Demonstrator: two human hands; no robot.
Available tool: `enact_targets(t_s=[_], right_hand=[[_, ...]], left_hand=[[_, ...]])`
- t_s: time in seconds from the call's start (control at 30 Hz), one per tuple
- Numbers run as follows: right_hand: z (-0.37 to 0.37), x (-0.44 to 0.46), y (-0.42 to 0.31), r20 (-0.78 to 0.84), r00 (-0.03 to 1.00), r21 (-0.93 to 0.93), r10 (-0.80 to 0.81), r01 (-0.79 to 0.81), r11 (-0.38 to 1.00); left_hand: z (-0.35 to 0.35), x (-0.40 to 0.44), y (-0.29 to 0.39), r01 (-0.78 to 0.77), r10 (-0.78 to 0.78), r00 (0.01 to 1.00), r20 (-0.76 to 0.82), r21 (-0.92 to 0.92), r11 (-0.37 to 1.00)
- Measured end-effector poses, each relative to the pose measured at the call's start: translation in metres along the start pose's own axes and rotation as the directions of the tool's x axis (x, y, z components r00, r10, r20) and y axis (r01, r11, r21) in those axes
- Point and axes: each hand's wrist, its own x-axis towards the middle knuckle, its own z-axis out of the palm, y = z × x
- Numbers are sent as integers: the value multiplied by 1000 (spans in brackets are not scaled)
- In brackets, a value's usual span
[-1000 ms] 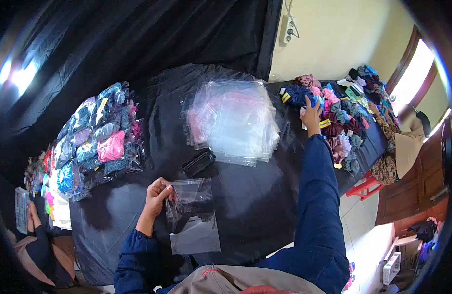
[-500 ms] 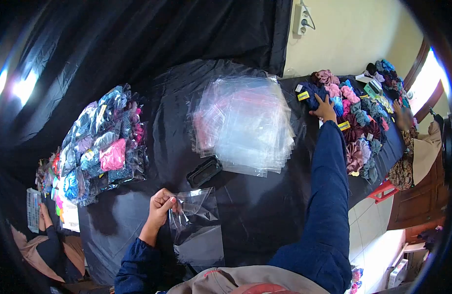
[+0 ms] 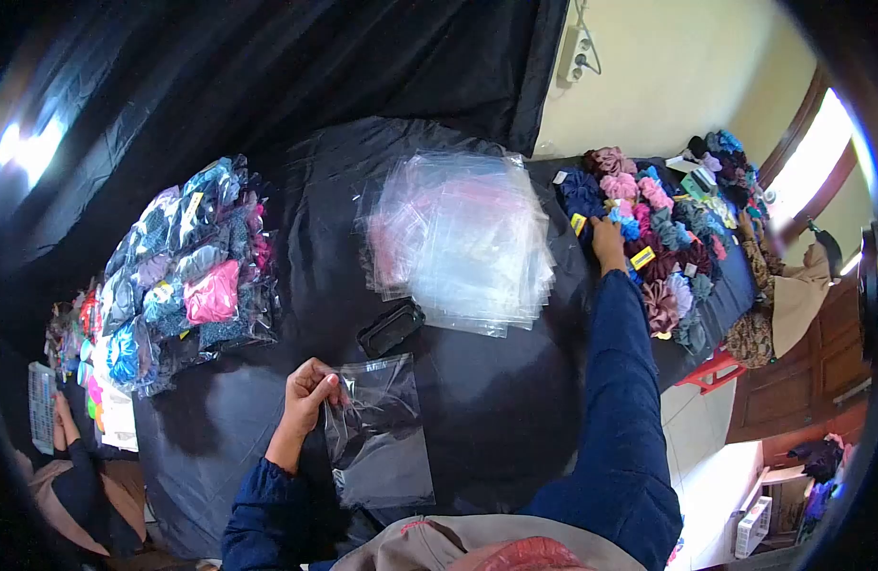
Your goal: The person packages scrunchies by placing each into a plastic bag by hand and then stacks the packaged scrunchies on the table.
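My left hand (image 3: 310, 392) pinches the upper left edge of a clear plastic bag (image 3: 382, 447), which hangs flat above the black cloth near my body. Reaching far forward, my right hand (image 3: 608, 246) has its fingers curled down into a pile of fabric scrunchies (image 3: 662, 224). It is at the pile's left side, beside a navy scrunchie (image 3: 582, 193) and a yellow tag (image 3: 579, 224). The fingertips are partly hidden, and the grip seems to be on a scrunchie there.
A stack of clear bags (image 3: 477, 247) lies mid-table, with a black tray (image 3: 391, 329) in front. Bagged scrunchies (image 3: 182, 285) are heaped on the left. One co-worker (image 3: 791, 305) sits at the right; another (image 3: 87, 495) holds a basket (image 3: 43, 409) at the left.
My right hand has drawn back slightly toward me, and its spread fingers have curled in. The left hand keeps the bag. My view has shifted a little.
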Motion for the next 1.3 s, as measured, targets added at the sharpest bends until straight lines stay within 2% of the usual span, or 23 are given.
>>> enact_targets(t_s=[0.03,0.07,0.1,0.17,0.2,0.23,0.3,0.33,0.37,0.43,0.5,0.57,0.6,0.67,0.7,0.8,0.9,0.97,1.03,1.1,1.17,1.23,1.3], right_hand=[[-2,-5,-1,14,1000,32,-8,7,999],[-1,-14,-2,-63,998,83,-18,23,996],[16,-5,13,-129,974,1,-185,187,982],[9,-24,7,-221,970,227,-100,151,962],[5,-30,3,-178,983,352,39,26,936],[0,-34,1,-175,984,349,41,23,937],[-13,-34,-6,-253,887,605,386,-166,778],[-19,-27,-2,-189,866,694,463,-215,687],[-57,-46,-15,-52,888,825,458,-220,521],[8,25,38,-134,868,908,478,-85,410],[-57,-17,10,-123,900,965,419,10,262],[-125,-67,-26,-114,905,942,411,-33,333],[-131,-69,-25,-114,904,941,413,-35,336],[-135,-75,-25,-211,964,938,162,154,309],[-142,-84,-33,-252,961,938,115,213,273],[-177,-128,-73,-414,907,782,81,308,542],[-203,-188,-115,-622,780,573,-58,505,645],[-227,-245,-145,-481,860,453,-168,408,793],[-233,-293,-172,-394,826,317,-403,533,784],[-227,-332,-188,-168,838,526,-520,522,671],[-218,-349,-195,57,860,668,-507,345,659],[-204,-352,-193,67,876,664,-478,318,676],[-194,-348,-188,57,945,695,-321,194,692]], left_hand=[[2,1,3,-6,6,1000,7,2,1000],[5,2,6,-17,17,1000,5,1,1000],[5,2,6,-23,23,1000,15,-11,1000],[4,4,1,-66,67,997,32,-20,998],[3,5,2,-59,59,997,50,-6,998],[3,4,3,-55,55,997,52,-9,998],[5,3,7,-43,41,997,60,35,998],[3,4,3,-73,70,995,72,27,997],[2,3,1,-70,68,995,73,24,997],[3,5,1,-83,83,994,70,-4,997],[3,6,2,-77,77,994,72,1,997],[4,6,3,-95,97,992,85,-30,995],[4,7,1,-95,98,992,83,-44,994],[3,9,-3,-91,93,993,79,-25,996],[2,9,-2,-99,99,993,71,1,995],[3,7,4,-86,86,994,66,-4,996],[1,8,0,-81,85,995,51,-81,993],[-2,7,2,-97,97,995,-9,-104,990],[-6,9,0,-103,99,994,-47,-111,988],[-9,10,-3,-131,116,990,-75,-233,964],[-11,10,-4,-122,105,991,-81,-240,963],[-12,11,-2,-137,119,989,-91,-237,962],[-13,11,-2,-138,124,990,-72,-244,960]])
